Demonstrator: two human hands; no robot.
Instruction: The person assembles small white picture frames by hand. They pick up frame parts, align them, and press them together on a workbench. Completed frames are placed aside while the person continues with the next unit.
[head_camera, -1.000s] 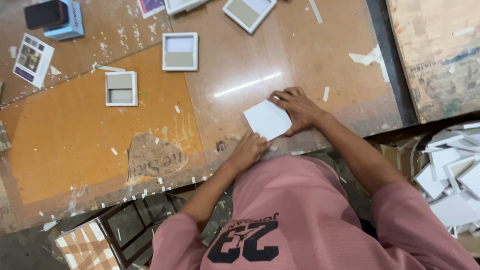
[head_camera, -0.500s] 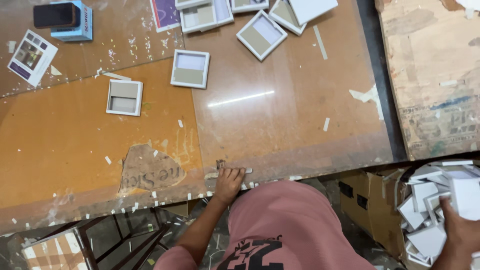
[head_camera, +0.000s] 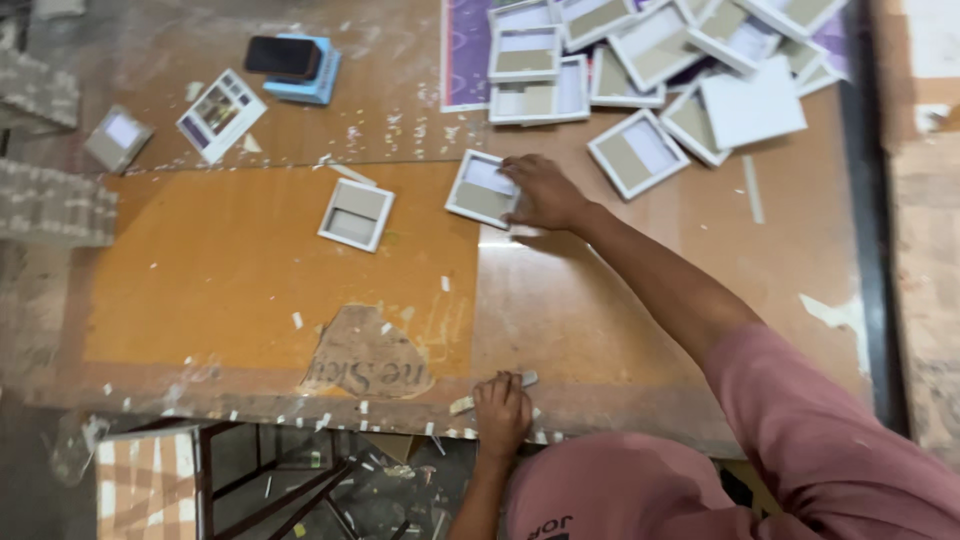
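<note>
I note a dark phone (head_camera: 283, 56) lying on a blue box (head_camera: 308, 80) at the far left of the table (head_camera: 250, 270). Near it lies a printed card (head_camera: 221, 115). A pile of white frames (head_camera: 660, 60) crowds the far edge. One white frame (head_camera: 356, 214) sits alone on the orange sheet (head_camera: 200, 290).

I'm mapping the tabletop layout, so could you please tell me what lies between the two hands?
In the head view, only bare worn tabletop with a few small white scraps lies between the left hand and the right hand.
</note>
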